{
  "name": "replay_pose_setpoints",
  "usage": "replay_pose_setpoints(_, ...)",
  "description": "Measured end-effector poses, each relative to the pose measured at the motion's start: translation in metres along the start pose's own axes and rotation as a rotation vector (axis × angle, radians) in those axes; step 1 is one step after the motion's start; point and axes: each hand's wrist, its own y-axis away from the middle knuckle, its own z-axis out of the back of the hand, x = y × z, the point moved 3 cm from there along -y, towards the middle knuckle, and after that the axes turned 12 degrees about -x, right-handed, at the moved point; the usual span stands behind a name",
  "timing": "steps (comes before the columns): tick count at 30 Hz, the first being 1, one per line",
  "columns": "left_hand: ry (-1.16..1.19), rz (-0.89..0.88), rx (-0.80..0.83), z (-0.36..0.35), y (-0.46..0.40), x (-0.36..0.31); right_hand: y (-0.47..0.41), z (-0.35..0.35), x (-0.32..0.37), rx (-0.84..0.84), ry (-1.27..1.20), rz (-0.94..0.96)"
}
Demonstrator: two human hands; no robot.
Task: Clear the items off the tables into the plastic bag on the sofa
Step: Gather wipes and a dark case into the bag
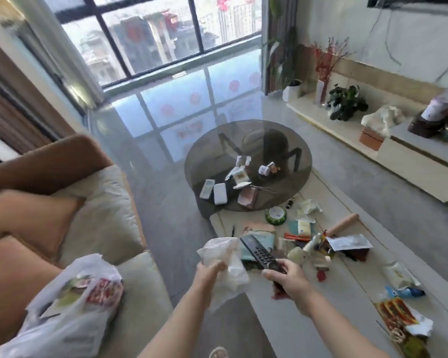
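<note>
My left hand (210, 270) grips a crumpled clear plastic wrapper (226, 264) above the floor between sofa and table. My right hand (287, 279) holds a black remote control (260, 251) by its near end, over the edge of the pale rectangular table (282, 319). The printed plastic bag (70, 303) lies open on the sofa seat (137, 285) to the left of both hands. Several items litter the rectangular table: a green bowl (276, 215), packets, a rolling pin (343, 224), snack wrappers (396, 312). The round glass table (290, 140) behind carries remotes, a white box and small bottles.
Orange cushions (34, 223) lean on the sofa at the left. A low TV cabinet (411, 161) with plants and ornaments runs along the right wall. Shiny floor stretches to the big window (153, 37) at the back.
</note>
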Motion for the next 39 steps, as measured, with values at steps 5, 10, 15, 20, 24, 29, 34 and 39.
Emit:
replay_pose_setpoints(5,0.218,-0.042,-0.16,0.11,0.003,-0.017,0.026,-0.105,0.038,0.163,0.174,0.082)
replay_pose_setpoints(10,0.257,-0.067,-0.321,0.22,-0.01,-0.015,0.052,-0.211,0.056,0.274,0.332,0.161)
replay_pose_setpoints(15,0.32,-0.044,-0.416,0.319,-0.044,-0.003,0.067,-0.307,0.06,0.376,0.447,0.219)
replay_pose_setpoints(20,0.37,0.095,-0.485,0.396,-0.061,0.013,0.074,-0.393,0.053,0.449,0.558,0.21)
replay_pose_setpoints(24,0.45,0.128,-0.527,0.438,-0.075,0.028,0.08,-0.453,0.043,0.517,0.651,0.215)
replay_pose_setpoints(29,0.52,0.163,-0.602,0.471,-0.09,0.032,0.069,-0.515,0.03,0.566,0.777,0.21)
replay_pose_setpoints(34,0.546,0.209,-0.664,0.491,-0.124,0.025,0.033,-0.574,0.026,0.579,0.876,0.177)
replay_pose_setpoints(39,0.564,0.313,-0.696,0.501,-0.179,0.023,-0.014,-0.631,0.017,0.609,1.006,0.189)
